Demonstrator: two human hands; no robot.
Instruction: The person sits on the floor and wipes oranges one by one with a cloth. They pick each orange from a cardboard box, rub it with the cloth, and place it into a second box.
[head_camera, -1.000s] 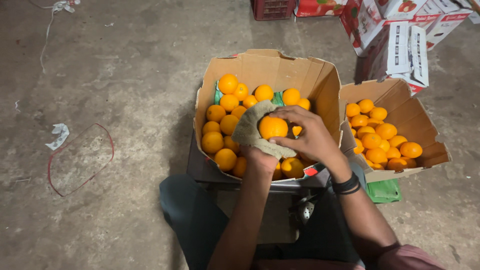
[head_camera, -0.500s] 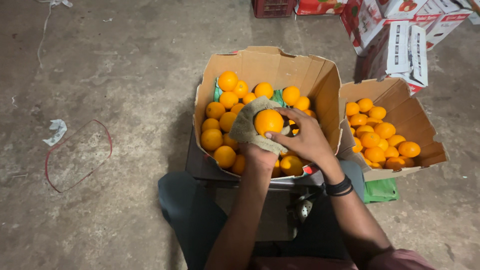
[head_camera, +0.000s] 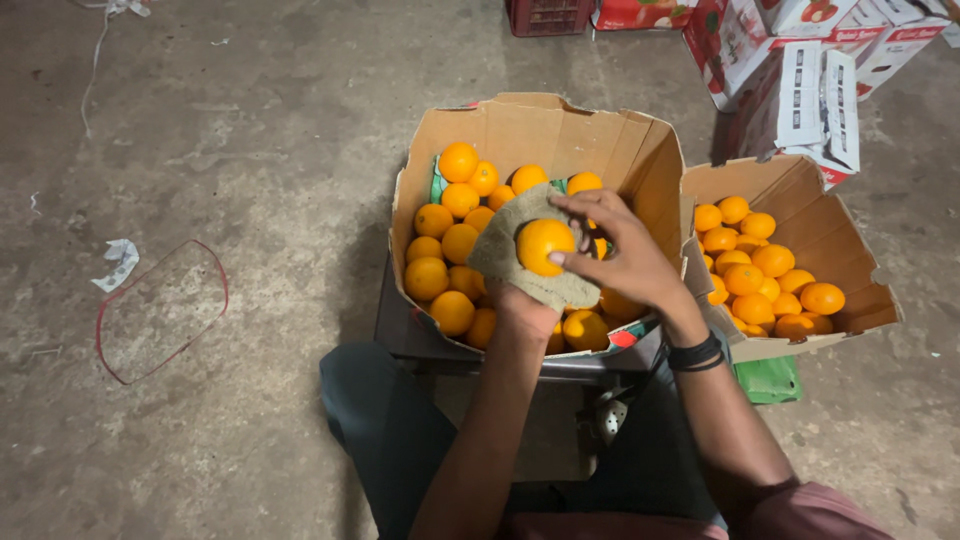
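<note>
I hold one orange (head_camera: 545, 246) up over the big cardboard box (head_camera: 640, 150), cradled in a brownish cloth (head_camera: 510, 245) that lies across my left hand (head_camera: 522, 312). That hand sits under the cloth, palm up and cupped, so the fabric wraps the underside of the fruit and keeps my skin off it; the fingers themselves are hidden by the cloth, so I cannot tell how tightly they curl. My right hand (head_camera: 625, 262) comes over from the side, fingers spread and curved round the orange, thumb tip pressing on its near face, which steadies it against the cloth. A dark band (head_camera: 697, 354) circles that wrist.

The big box stands right in front of my knees, raised on a low grey stand (head_camera: 400, 330), flaps open and upright, so the fruit is within easy reach. It is filled with loose oranges, heaped several deep, with a bit of green liner (head_camera: 437, 183) showing at the back wall.

A second, smaller box (head_camera: 840, 225) sits touching the first on my right, tilted open toward me, holding a shallower layer of oranges. A green bag (head_camera: 768, 380) pokes out from beneath it.

Further off, white printed cartons (head_camera: 815, 95) are stacked at the top right, and a red wire loop (head_camera: 160, 310) lies on the concrete floor (head_camera: 250, 120) to my left.
</note>
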